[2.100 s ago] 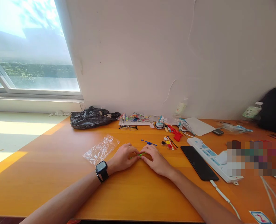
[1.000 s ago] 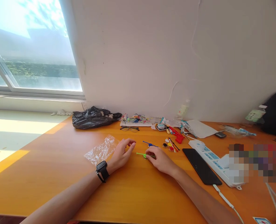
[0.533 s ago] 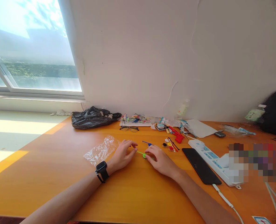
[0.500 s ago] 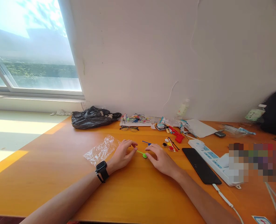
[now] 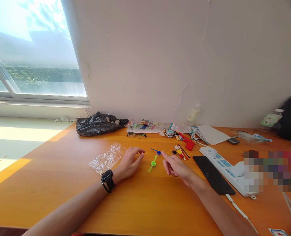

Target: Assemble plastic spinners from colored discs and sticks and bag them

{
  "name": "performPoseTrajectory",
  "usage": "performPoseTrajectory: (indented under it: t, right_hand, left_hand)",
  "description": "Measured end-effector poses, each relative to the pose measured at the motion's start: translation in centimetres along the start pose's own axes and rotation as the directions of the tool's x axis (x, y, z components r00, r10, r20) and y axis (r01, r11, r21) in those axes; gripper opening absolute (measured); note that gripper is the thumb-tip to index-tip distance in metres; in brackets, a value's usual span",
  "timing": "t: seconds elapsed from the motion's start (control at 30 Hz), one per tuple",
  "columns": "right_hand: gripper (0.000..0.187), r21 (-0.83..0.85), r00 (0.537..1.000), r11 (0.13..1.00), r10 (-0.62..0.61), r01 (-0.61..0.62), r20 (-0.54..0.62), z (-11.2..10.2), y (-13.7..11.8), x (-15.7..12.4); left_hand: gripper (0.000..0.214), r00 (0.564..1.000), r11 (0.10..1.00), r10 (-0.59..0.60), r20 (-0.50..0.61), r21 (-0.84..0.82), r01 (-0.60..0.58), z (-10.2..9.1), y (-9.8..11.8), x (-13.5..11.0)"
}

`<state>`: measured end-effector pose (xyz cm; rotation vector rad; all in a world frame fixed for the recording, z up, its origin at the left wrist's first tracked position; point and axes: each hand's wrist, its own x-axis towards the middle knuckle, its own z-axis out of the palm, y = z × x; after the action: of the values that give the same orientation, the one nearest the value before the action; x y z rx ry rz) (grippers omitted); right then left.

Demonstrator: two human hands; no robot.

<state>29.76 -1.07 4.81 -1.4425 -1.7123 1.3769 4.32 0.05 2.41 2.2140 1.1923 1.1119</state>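
A small green plastic spinner stick (image 5: 152,163) lies on the orange table (image 5: 140,203) between my hands, touched by neither. My left hand (image 5: 130,161), with a black watch on its wrist, rests on the table just left of it, fingers loosely spread and holding nothing. To the right of the green piece my right hand (image 5: 176,165) hovers with its fingers extended and nothing in them. A blue spinner stick (image 5: 156,151) lies just beyond, close to my right fingertips. A pile of small coloured discs and sticks (image 5: 179,152) sits further right.
A clear plastic bag (image 5: 106,158) lies left of my left hand. A black bag (image 5: 98,123), glasses (image 5: 135,135) and bright clutter line the wall. On the right are a black phone (image 5: 213,173), a white power strip (image 5: 224,168) and a red toy piece (image 5: 187,142).
Both hands held the green piece together earlier. My right hand has since let it go and pulled back to the right; the green piece now lies turned on the table.
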Motion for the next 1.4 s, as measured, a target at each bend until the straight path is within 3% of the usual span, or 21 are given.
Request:
performPoseTrajectory:
  t: [0.1,0.2,0.4,0.5,0.9,1.4]
  right_hand:
    - [0.076,0.076,0.991,0.997,-0.021,0.031,-0.13,-0.5,-0.3,0.1]
    - [0.07,0.056,0.984,0.996,-0.053,0.064,-0.172,-0.8,-0.2,0.3]
    - [0.056,-0.284,0.944,0.931,-0.284,0.23,-0.168,-0.3,1.0,0.9]
    - [0.045,-0.415,0.922,0.876,-0.343,0.245,-0.181,0.1,1.4,1.0]
    - [0.025,-0.509,0.951,0.812,-0.307,0.286,0.044,0.8,2.0,0.2]
    - [0.032,-0.633,0.926,0.726,-0.377,0.268,-0.039,0.2,1.9,0.4]
  left_hand:
    - [0.025,1.0,1.0,0.003,0.003,0.003,-0.003,0.0,0.1,-0.1]
    - [0.024,1.0,1.0,0.012,0.002,0.005,-0.012,0.0,0.1,-0.1]
    - [0.022,1.0,1.0,0.019,0.015,-0.005,-0.019,0.1,0.1,0.0]
    - [0.021,1.0,1.0,0.021,0.012,-0.007,-0.021,0.1,0.1,0.0]
    - [0.021,0.999,0.999,0.033,0.025,0.015,-0.033,0.1,0.0,-0.1]
    - [0.023,0.997,1.0,0.026,0.068,-0.005,-0.025,0.1,-0.1,0.0]
